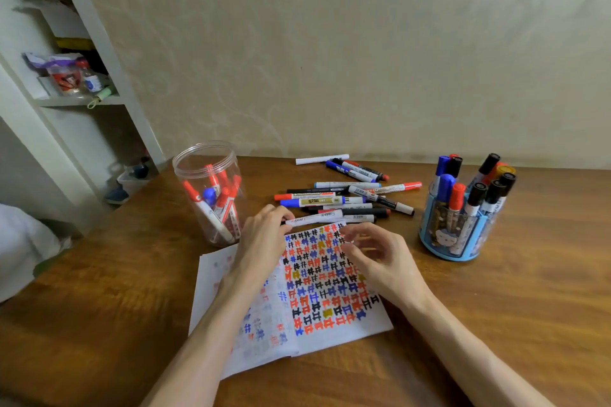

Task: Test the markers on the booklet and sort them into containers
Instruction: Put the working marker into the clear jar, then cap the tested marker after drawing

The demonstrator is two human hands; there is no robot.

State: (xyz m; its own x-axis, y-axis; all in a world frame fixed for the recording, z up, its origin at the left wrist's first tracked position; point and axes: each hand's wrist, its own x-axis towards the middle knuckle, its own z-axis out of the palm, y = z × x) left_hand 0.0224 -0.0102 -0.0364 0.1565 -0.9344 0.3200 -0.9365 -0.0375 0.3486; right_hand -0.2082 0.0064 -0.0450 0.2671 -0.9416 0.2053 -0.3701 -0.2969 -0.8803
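An open booklet (330, 291) lies on the wooden table, its right page filled with red, blue, black and gold hash marks. My left hand (264, 231) grips a white-barrelled marker (314, 218) held sideways just above the booklet's top edge. My right hand (373, 251) hovers over the page near the marker's right end, fingers curled and apart, holding nothing I can see. A pile of loose markers (344, 195) lies behind the booklet. A clear plastic jar (211, 192) with mostly red markers stands at the left. A blue pen holder (463, 211) with upright markers stands at the right.
A white shelf unit (76, 76) with clutter stands at the far left beside the table (529, 291). The wall runs along the table's back edge. A single white stick-like marker (322, 159) lies at the back of the pile.
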